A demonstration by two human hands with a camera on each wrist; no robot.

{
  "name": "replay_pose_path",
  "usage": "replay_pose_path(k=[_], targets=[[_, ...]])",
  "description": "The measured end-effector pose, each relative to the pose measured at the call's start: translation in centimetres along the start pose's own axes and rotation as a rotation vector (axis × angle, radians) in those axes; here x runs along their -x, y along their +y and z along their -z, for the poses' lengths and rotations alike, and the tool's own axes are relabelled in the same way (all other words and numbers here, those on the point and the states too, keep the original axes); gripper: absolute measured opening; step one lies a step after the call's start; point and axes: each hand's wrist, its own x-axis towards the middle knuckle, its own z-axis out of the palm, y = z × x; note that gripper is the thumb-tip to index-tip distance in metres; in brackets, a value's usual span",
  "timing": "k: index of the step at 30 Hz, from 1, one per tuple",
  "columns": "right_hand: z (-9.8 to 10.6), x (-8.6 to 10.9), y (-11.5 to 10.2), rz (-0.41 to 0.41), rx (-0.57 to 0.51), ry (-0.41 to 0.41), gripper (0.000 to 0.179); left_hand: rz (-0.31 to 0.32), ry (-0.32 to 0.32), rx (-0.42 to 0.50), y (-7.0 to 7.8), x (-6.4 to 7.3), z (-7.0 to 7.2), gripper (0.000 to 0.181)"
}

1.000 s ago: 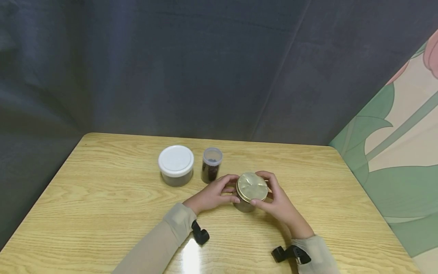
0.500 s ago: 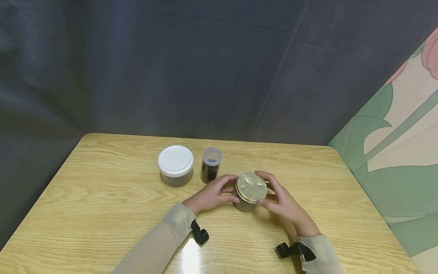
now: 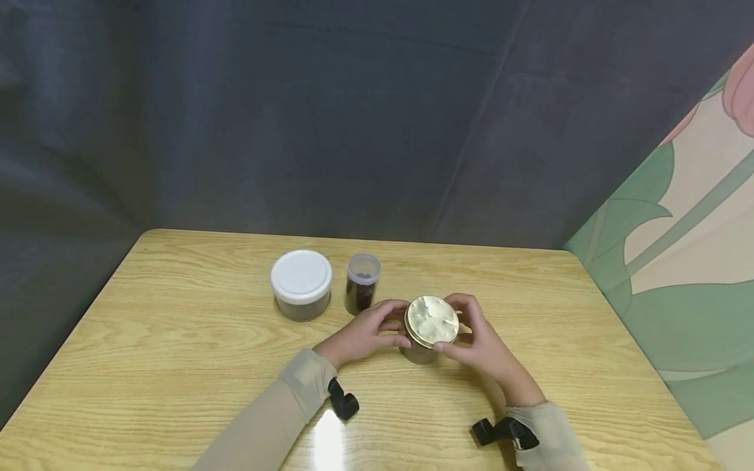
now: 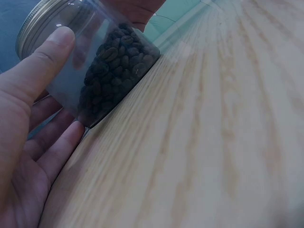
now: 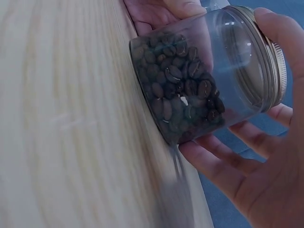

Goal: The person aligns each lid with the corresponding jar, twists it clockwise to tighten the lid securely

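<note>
A clear jar of coffee beans (image 5: 175, 80) stands upright on the wooden table, about half full. Its gold screw lid (image 3: 432, 320) sits on top, with a dented-looking shiny face. My left hand (image 3: 371, 335) holds the jar's body from the left, its thumb lying along the clear wall in the left wrist view. From the right, my right hand (image 3: 483, 343) grips the lid, thumb on the ribbed rim at the near side and a finger at the far side. In the right wrist view, its lower fingers spread beside the jar's wall.
Behind my left hand stands a small clear container (image 3: 361, 294) with dark contents. Left of it is a round tub (image 3: 303, 307) with a white lid (image 3: 302, 275). A dark cloth (image 3: 330, 131) hangs beyond the table's (image 3: 177, 366) far edge, and a flowered curtain (image 3: 695, 327) hangs at the right.
The right hand's thumb slid back to the right off the lid's near rim, then came forward onto it again. The lid's creases have turned. My left hand and the jar stay in place.
</note>
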Motion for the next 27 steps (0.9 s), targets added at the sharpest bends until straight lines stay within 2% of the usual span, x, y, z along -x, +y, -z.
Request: replay_pose_path(k=[6,12,17,23,27], targets=[[0.02,0.11,0.18,-0.007,0.013,-0.001,0.075,0.007,0.000,-0.013,-0.10,-0.01,0.03,0.067],[0.50,0.12,0.73,0.077,0.012,-0.052,0.077,0.010,0.006,-0.015,-0.22,-0.05,0.03,0.067],[0.75,0.13,0.83,0.102,0.000,-0.090,0.076,0.012,0.007,-0.011,-0.12,-0.02,0.00,0.066],[0.65,0.02,0.86,0.107,-0.007,-0.101,0.069,0.018,-0.002,-0.016,-0.14,-0.06,0.06,0.067],[0.45,0.02,0.80,0.077,-0.011,-0.072,0.068,0.029,-0.001,-0.012,-0.09,-0.03,0.08,0.068]])
